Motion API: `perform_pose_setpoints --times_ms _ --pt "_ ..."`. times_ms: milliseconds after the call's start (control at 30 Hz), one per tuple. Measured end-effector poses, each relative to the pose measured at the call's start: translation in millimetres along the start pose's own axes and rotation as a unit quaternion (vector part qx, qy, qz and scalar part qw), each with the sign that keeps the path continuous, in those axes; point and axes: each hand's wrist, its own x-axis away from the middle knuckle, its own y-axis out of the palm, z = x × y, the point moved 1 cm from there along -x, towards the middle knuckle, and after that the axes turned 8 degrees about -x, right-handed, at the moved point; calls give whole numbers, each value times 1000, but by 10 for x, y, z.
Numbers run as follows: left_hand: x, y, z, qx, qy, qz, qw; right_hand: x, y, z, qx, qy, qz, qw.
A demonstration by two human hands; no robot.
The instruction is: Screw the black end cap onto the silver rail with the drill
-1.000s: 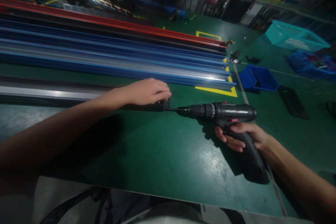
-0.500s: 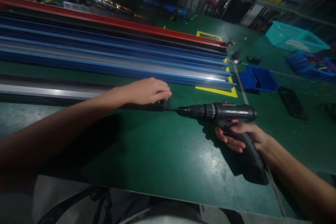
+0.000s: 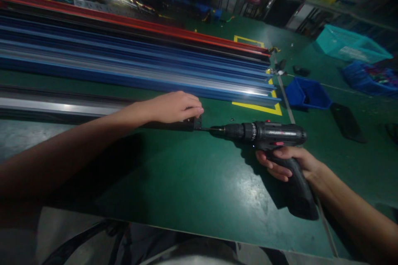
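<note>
A black cordless drill (image 3: 276,134) is gripped by its handle in my right hand (image 3: 282,163), its bit pointing left. The tip of the bit meets the black end piece (image 3: 197,123) of a long dark metal profile (image 3: 65,107); whether a screw sits there is too small to tell. Over that same end, my left hand (image 3: 177,107) lies with its fingers curled down around the profile. Its fingertips rest by the end piece, and the hand hides part of the profile's top.
Behind the profile lie several blue rails (image 3: 139,62) and a red rail (image 3: 139,22). Yellow tape (image 3: 258,108) marks the green table (image 3: 192,182). To the right are a blue bin (image 3: 307,93), a dark phone-like slab (image 3: 346,122), a teal basket (image 3: 351,45) and another blue tray (image 3: 370,80).
The drill body has shifted very slightly to the right, and a small light now shows beneath its chuck. My left hand stays in place on the profile.
</note>
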Motion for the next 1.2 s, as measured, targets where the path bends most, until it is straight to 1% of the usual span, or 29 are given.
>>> perform_pose_setpoints --times_ms 567,1200 --pt "3 -1 -6 6 1 5 1000 5 27 -13 -5 8 7 1000" --pt "-3 3 -8 5 -6 3 1000 2 9 -17 -9 18 -4 1000"
